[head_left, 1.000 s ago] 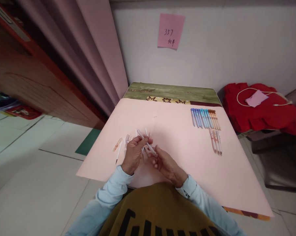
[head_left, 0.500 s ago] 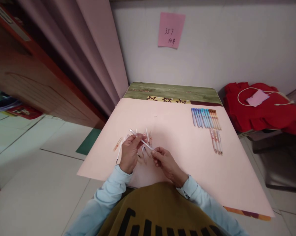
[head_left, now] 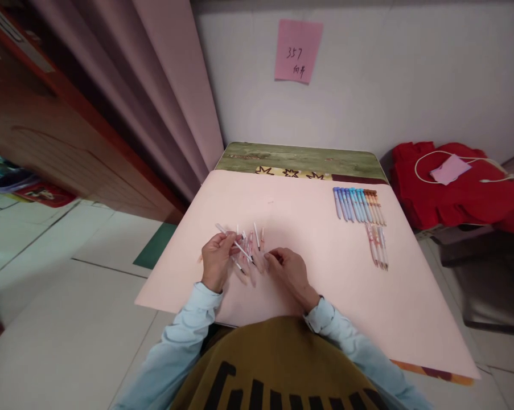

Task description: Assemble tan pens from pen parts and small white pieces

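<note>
My left hand [head_left: 216,262] pinches a thin white pen refill [head_left: 242,249] with a dark tip, which slants down to the right over a loose pile. Several clear pen barrels [head_left: 251,275] and more white refills [head_left: 257,233] make up that pile on the pink sheet. To the right of it, my right hand [head_left: 288,273] has thumb and forefinger pressed together; what they hold, if anything, is too small to make out. The refill's dark end is apart from the right fingertips.
A row of blue, light-blue and brown pens [head_left: 354,205] lies at the sheet's far right. Several clear pens [head_left: 377,247] lie just below it. The pink sheet [head_left: 325,319] covers most of the table. Red cloth [head_left: 453,205] with a white cable is beyond the right edge.
The refill, earlier spanning both hands, is now in my left hand only, its lower end apart from the right. My left hand has shifted slightly left.
</note>
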{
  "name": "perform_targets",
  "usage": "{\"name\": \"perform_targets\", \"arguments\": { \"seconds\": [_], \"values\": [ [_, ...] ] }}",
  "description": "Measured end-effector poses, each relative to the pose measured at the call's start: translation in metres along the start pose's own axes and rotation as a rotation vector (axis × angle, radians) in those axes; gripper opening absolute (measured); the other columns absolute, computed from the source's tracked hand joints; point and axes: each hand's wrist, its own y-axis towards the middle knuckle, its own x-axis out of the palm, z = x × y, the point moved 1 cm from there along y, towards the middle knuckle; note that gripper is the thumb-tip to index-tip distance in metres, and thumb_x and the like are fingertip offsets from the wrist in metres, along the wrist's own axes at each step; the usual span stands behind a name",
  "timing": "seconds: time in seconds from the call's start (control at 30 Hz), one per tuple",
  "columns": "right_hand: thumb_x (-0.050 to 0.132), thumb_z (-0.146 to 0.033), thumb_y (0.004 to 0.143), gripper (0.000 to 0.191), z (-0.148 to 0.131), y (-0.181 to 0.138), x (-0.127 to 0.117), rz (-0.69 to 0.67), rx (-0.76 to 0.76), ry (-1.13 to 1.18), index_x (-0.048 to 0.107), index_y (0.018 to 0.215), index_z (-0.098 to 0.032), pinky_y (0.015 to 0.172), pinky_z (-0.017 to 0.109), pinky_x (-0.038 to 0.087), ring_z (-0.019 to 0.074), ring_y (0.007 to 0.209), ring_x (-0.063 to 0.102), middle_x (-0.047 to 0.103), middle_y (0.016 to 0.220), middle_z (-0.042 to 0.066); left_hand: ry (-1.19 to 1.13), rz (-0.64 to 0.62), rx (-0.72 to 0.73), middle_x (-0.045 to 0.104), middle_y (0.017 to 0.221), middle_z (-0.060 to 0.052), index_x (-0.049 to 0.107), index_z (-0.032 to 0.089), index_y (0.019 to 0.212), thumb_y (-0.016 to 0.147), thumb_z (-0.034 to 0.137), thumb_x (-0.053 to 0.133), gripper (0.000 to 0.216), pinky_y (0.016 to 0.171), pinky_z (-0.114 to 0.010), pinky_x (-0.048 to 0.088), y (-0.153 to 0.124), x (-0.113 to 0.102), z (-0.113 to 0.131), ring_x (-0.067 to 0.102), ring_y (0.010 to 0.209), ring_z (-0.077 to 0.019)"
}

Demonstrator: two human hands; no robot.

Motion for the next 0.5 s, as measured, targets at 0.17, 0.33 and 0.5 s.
{"name": "perform_targets", "arguments": {
  "seconds": [0.17, 0.33, 0.5],
  "values": [
    [0.054, -0.032, 0.090, 0.023, 0.002, -0.001, 0.004, -0.015, -0.014, 0.096, 0.074, 0.091, -0.021, 0.067, 0.027, 0.043, 0.0160, 0.072, 0.062, 0.073, 0.081, 0.002, 0.008, 0.051, 0.107, 0.075, 0.087, -0.010, 0.068, 0.011, 0.089, 0.067, 0.042, 0.081, 0.040, 0.068, -0.027, 0.052, 0.005, -0.007, 0.008, 0.069, 0.075, -0.0163],
    [0.065, -0.030, 0.082, 0.022, 0.006, -0.004, 0.012, -0.020, -0.035, 0.198, 0.070, 0.100, -0.019, 0.066, 0.027, 0.048, 0.0148, 0.068, 0.062, 0.070, 0.082, 0.002, 0.062, 0.042, 0.148, 0.073, 0.088, -0.009, 0.065, 0.012, 0.099, 0.072, 0.045, 0.075, 0.044, 0.062, -0.027, 0.051, 0.008, -0.018, 0.015, 0.063, 0.061, -0.0122],
    [0.066, -0.020, 0.080, 0.025, 0.000, -0.005, 0.023, 0.023, -0.228, 0.055, 0.067, 0.105, -0.018, 0.071, 0.028, 0.051, 0.0144, 0.072, 0.062, 0.067, 0.095, 0.006, 0.613, -0.070, 0.212, 0.068, 0.065, 0.000, 0.061, 0.018, 0.092, 0.076, 0.049, 0.068, 0.035, 0.052, -0.026, 0.041, 0.008, -0.021, 0.010, 0.057, 0.051, -0.0148]
  ]
}}
